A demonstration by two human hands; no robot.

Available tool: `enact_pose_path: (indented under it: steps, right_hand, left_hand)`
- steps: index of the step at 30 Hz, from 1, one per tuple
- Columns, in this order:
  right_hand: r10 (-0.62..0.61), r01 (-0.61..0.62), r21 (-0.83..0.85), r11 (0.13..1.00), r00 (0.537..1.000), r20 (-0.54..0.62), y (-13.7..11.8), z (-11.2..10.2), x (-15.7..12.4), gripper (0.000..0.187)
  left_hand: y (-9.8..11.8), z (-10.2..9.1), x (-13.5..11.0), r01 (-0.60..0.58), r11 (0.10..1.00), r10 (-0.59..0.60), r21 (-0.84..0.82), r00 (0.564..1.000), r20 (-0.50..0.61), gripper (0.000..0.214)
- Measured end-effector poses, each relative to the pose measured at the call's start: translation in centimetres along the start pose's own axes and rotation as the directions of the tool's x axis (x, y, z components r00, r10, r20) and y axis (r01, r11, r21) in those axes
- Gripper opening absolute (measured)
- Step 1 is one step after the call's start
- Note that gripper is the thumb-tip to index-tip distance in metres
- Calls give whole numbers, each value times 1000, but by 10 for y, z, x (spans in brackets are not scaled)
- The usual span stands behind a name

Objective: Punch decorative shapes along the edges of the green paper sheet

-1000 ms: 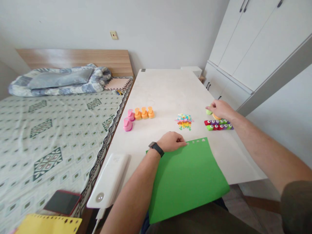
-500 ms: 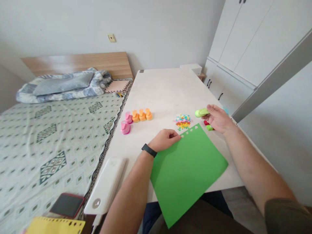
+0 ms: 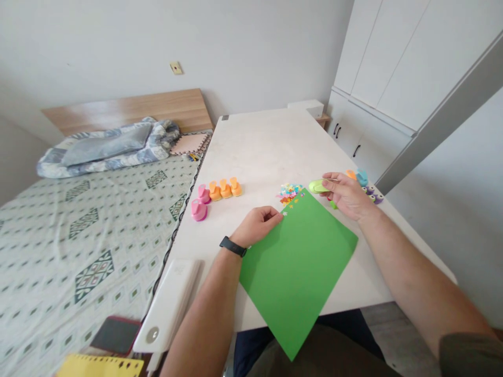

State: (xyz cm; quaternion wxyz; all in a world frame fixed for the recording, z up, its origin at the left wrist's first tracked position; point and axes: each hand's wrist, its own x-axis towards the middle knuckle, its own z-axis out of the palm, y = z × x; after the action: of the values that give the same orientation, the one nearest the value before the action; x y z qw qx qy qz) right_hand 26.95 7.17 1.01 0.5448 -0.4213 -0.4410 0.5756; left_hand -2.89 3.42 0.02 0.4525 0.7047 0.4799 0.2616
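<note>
My left hand [image 3: 261, 225] pinches the upper left edge of a green sheet of paper [image 3: 294, 272], beside several small punched holes along that edge. My right hand [image 3: 346, 193] grips a lime-green craft punch [image 3: 316, 186], held just above the table by the sheet's top corner. A small heap of colourful paper cut-outs [image 3: 288, 191] lies by that corner, partly covered by the sheet. Something bright green and red under my right hand is mostly hidden.
Orange punches [image 3: 225, 189] and pink punches [image 3: 199, 209] stand at the left of the white table [image 3: 267, 146]. Blue, orange and purple ones [image 3: 362, 177] sit beyond my right hand. A white power bank [image 3: 168, 306], a phone [image 3: 116, 335] and yellow punched paper [image 3: 100, 366] lie at lower left.
The green sheet has shifted and turned, its top corner now over part of the cut-outs. My right hand and the punch have come slightly left, close to that corner. My left hand keeps its pinch.
</note>
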Motion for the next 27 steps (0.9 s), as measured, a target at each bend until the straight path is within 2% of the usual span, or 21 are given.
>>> enact_pose_path:
  steps: [9,19,23,27]
  right_hand:
    - [35,-33,-38,999,997,68,1,1,-3,36]
    - [47,-22,-226,974,993,105,2,6,-6,41]
    - [75,-52,-193,980,991,114,5,7,-8,42]
    - [61,-36,-191,981,990,128,8,8,-9,43]
  left_hand:
    - [-3,1,1,-6,1000,6,12,1000,4,46]
    - [-1,4,2,-9,1000,9,13,1000,8,45]
    - [4,6,0,-26,1000,26,-2,1000,-8,44]
    - [9,10,-1,-23,999,24,-31,999,26,42]
